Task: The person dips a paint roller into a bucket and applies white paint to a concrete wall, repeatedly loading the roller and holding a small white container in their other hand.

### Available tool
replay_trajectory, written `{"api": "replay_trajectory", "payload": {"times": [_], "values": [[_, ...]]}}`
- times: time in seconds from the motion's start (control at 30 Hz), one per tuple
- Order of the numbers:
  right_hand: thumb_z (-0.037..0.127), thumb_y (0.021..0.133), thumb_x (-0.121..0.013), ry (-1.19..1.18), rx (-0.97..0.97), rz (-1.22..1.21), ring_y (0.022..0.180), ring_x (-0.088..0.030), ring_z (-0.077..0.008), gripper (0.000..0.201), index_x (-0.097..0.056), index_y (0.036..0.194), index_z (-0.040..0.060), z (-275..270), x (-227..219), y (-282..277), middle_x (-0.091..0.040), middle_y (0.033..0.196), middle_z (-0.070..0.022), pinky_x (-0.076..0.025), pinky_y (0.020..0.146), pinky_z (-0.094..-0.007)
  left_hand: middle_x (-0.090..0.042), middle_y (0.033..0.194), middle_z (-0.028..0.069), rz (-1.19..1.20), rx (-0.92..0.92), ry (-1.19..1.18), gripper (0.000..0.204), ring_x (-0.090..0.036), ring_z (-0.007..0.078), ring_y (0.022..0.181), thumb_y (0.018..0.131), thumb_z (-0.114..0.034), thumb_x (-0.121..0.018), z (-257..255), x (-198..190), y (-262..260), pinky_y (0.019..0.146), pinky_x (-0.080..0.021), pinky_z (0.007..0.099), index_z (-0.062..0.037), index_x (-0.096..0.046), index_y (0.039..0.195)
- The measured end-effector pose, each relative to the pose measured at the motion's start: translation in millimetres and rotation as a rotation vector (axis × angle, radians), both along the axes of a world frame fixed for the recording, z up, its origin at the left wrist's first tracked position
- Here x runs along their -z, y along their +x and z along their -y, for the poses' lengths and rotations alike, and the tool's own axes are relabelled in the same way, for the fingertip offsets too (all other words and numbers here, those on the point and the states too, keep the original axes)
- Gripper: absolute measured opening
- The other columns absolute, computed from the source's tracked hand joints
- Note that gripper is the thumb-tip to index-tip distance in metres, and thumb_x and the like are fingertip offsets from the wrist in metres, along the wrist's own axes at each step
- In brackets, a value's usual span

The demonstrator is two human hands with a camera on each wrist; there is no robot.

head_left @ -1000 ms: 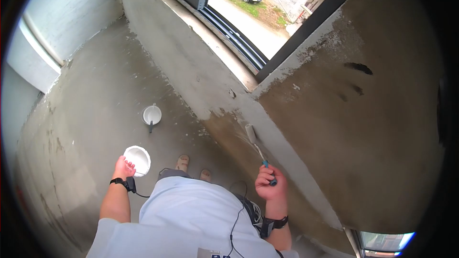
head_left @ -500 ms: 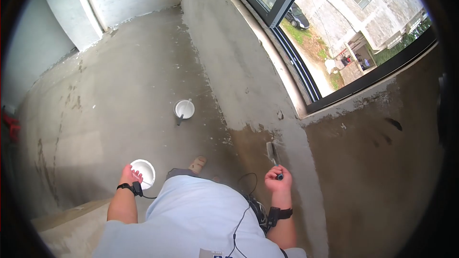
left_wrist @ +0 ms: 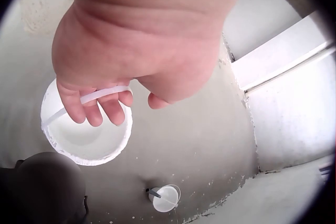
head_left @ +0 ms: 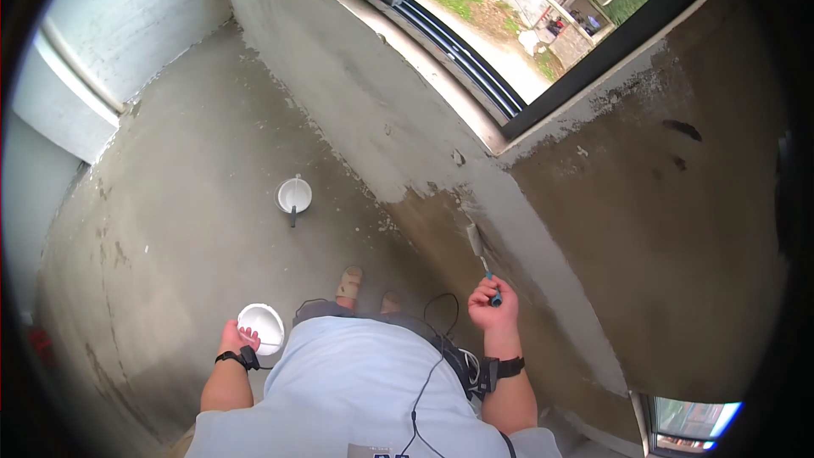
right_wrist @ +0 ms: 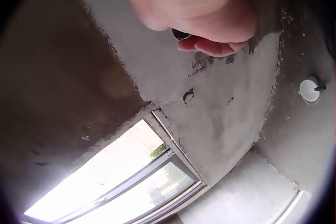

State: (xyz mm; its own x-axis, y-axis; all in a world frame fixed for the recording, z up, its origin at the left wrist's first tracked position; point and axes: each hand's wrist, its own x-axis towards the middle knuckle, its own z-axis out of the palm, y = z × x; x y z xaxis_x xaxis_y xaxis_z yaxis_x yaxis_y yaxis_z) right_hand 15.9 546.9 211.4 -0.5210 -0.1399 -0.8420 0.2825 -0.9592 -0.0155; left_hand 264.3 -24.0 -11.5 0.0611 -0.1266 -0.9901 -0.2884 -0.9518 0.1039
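My left hand (head_left: 240,337) carries a white bucket (head_left: 270,320) beside my body, its curled fingers hooked under the bucket's thin white bail handle (left_wrist: 100,94). Whitish material coats the bucket's inside and rim. With my right hand (head_left: 493,305) I grip a paint roller by its teal and black handle. The pale roller head (head_left: 474,240) is at the low wall, where brown, wet-looking coating meets a lighter grey strip (head_left: 543,246). From the right wrist view, only the dark handle end (right_wrist: 181,35) shows under the palm; the roller head is hidden there.
Another white bucket (head_left: 294,196), with a dark-handled tool in it, stands on the grey floor (head_left: 203,161) ahead. A dark-framed window (head_left: 462,59) sits above the low wall. Brown coating covers the right wall (head_left: 644,246). A cable hangs by my waist.
The head view swung right, then partly back. My right hand has shifted the roller along the wall. The bucket in my left hand now appears lower, closer to my body. Both hands keep their hold.
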Motion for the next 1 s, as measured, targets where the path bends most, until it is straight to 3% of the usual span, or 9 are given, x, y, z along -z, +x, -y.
{"api": "replay_trajectory", "payload": {"times": [0.2, 0.23, 0.37, 0.57, 0.67, 0.87, 1.0], "values": [[0.013, 0.086, -0.052, 0.047, 0.11, 0.002, 0.049, -0.046, -0.0069, 0.012, -0.048, 0.075, 0.0105, -25, 4, 44, -0.049, 0.062, 0.0064, -0.032, 0.046, -0.0235, -0.043, 0.123, 0.008, -0.074, 0.226, -0.087, 0.052, -0.042, 0.028, 0.119, 0.089, -0.042, -0.045, -6, -13, -62, 0.102, -0.029, 0.0454, -0.0095, -0.035, 0.128], [0.012, 0.085, -0.053, 0.062, 0.14, 0.004, 0.049, -0.046, -0.0068, 0.011, -0.048, 0.075, 0.0104, -32, 4, 52, -0.049, 0.062, 0.0065, -0.032, 0.046, -0.0235, -0.044, 0.119, 0.009, -0.078, 0.254, -0.108, 0.052, -0.043, 0.0281, 0.116, 0.088, -0.04, -0.047, -14, -27, -77, 0.101, -0.03, 0.046, -0.0092, -0.035, 0.129], [0.012, 0.084, -0.054, 0.078, 0.196, 0.013, 0.049, -0.046, -0.0068, 0.009, -0.049, 0.077, 0.0108, -59, 6, 81, -0.049, 0.063, 0.0062, -0.031, 0.046, -0.0233, -0.047, 0.104, 0.0077, -0.103, 0.347, -0.185, 0.044, -0.048, 0.0258, 0.101, 0.088, -0.038, -0.048, -16, -22, -104, 0.095, -0.034, 0.0459, -0.0089, -0.04, 0.12], [0.02, 0.085, -0.054, 0.377, -0.067, 0.086, 0.048, -0.045, -0.0083, 0.01, -0.051, 0.08, 0.0117, -95, -1, 118, -0.05, 0.064, 0.005, -0.031, 0.042, -0.0256, -0.049, 0.096, 0.0069, -0.1, 0.347, -0.285, 0.034, -0.05, 0.0245, 0.093, 0.089, -0.034, -0.048, -23, -13, -97, 0.089, -0.037, 0.0481, -0.0104, -0.043, 0.113], [0.02, 0.085, -0.055, 0.527, -0.217, 0.114, 0.049, -0.045, -0.0122, 0.01, -0.052, 0.084, 0.01, -114, -4, 136, -0.05, 0.065, 0.0006, -0.031, 0.043, -0.0261, -0.049, 0.095, 0.0062, -0.103, 0.351, -0.305, 0.035, -0.05, 0.0247, 0.092, 0.089, -0.035, -0.048, -43, -34, -89, 0.087, -0.038, 0.0479, -0.0106, -0.043, 0.114], [0.018, 0.085, -0.055, 0.687, -0.488, -0.024, 0.05, -0.05, -0.0158, 0.012, -0.053, 0.087, 0.0058, -147, 5, 164, -0.054, 0.067, -0.004, -0.038, 0.042, -0.0299, -0.05, 0.093, 0.0053, -0.062, 0.4, -0.373, 0.034, -0.052, 0.026, 0.086, 0.089, -0.035, -0.049, -80, -55, -42, 0.078, -0.042, 0.0453, -0.0108, -0.047, 0.113], [0.017, 0.086, -0.054, 0.79, -0.663, -0.103, 0.051, -0.054, -0.0156, 0.012, -0.053, 0.089, 0.0054, -152, -15, 167, -0.056, 0.069, -0.0052, -0.042, 0.042, -0.0299, -0.049, 0.086, 0.0047, -0.041, 0.401, -0.365, 0.026, -0.051, 0.0254, 0.08, 0.089, -0.032, -0.048, -89, -54, 4, 0.071, -0.043, 0.0442, -0.0111, -0.049, 0.103]]}}
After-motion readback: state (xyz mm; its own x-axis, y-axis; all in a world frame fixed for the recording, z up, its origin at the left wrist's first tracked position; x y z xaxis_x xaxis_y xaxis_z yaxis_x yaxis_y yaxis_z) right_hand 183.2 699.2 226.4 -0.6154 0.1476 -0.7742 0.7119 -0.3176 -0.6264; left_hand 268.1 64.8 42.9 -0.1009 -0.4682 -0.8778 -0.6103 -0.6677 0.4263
